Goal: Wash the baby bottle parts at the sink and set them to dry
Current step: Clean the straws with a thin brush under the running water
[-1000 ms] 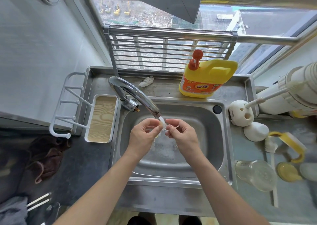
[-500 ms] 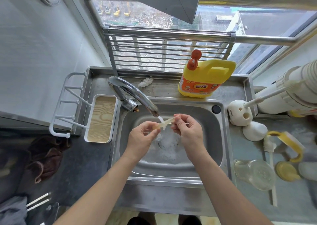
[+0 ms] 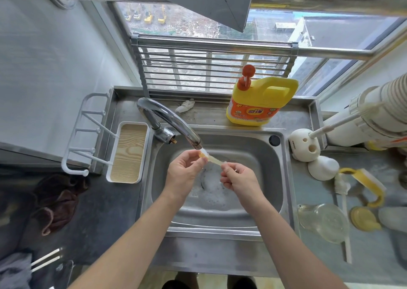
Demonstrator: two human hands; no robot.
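Pinching slender translucent tube [image 3: 214, 159] (amber-tinted).

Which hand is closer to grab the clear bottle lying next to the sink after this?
Probably the right hand: the clear bottle lies on the counter on its side of the sink. The left hand would have to cross over. Both pinch the straw part.

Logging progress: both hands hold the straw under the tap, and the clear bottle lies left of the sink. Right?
No: the head view shows the clear bottle lying right of the sink. Left hand and right hand do hold the straw under the tap.
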